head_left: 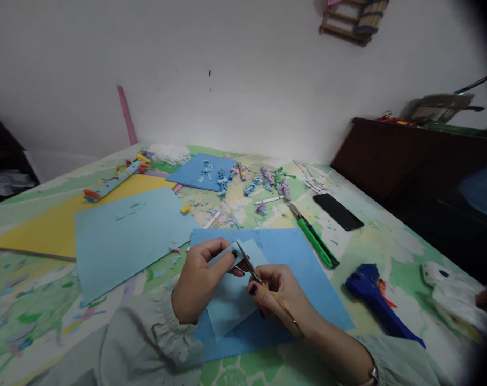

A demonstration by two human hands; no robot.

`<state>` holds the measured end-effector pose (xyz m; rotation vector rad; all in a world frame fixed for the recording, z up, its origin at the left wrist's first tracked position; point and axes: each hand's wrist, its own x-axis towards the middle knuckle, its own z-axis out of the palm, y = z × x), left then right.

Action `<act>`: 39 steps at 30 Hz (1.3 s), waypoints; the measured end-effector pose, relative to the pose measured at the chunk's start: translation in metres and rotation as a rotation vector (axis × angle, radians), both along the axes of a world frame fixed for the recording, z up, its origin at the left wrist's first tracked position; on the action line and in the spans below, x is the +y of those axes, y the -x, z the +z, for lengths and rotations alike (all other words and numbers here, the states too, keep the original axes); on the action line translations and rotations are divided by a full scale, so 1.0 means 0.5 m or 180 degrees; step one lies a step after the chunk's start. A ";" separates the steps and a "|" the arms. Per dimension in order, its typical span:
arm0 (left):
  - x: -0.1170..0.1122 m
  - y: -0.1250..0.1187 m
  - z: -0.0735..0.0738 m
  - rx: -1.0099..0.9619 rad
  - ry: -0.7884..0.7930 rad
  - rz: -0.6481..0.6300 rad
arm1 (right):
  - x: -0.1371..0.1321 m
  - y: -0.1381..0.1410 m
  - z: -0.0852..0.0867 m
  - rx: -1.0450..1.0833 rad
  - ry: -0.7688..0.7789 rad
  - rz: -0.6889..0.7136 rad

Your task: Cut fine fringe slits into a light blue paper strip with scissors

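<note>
Tabletop [392, 257]: patterned green and white, carries everything below.

Pale blue sheet [126, 230]: lies flat, left of and beyond the left grip, overlapping a yellow sheet [42, 225] farther left.

Mid-blue sheet [311, 268]: flat, directly under both grips, its far edge beyond them.

Small pale blue paper [233, 303]: held just above the mid-blue sheet, between the two grips. Long axis runs from the person's body outward. Its far end is folded or curled over at the left fingertips.

Left hand [197, 281]: grip closed, thumb and fingers pinching the far end of the small pale blue paper. A pale sleeve covers the wrist.

Right hand [286, 295]: grip closed around the handles of the scissors [249, 265], dark nail polish on the thumb.

Scissors: long axis is diagonal. The gold handles sit low in the right grip, and the blades point away and to the left. The tip meets the paper right at the left fingertips. Cannot tell whether the blades are parted.

Blue glue gun [372, 295]: right of the right grip, well apart.

Green utility knife [316, 240]: beyond and right of the right grip, on the edge of the mid-blue sheet.

Black phone [338, 210]: beyond the knife.

Paper scraps [227, 179]: far side, well beyond both grips.
</note>
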<state>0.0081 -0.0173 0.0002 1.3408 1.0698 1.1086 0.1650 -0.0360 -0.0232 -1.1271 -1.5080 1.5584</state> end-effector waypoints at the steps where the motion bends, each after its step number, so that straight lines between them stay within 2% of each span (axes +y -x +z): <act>1: 0.000 0.000 0.000 0.0010 0.0008 0.0020 | 0.000 0.000 0.000 -0.0005 -0.0004 -0.0003; 9: 0.000 -0.001 0.000 0.0218 0.0018 0.0172 | 0.001 -0.003 -0.005 0.0022 -0.0041 -0.0003; 39: 0.004 -0.001 -0.001 0.0208 0.0042 0.0134 | 0.007 -0.004 -0.013 -0.0019 0.0227 -0.0200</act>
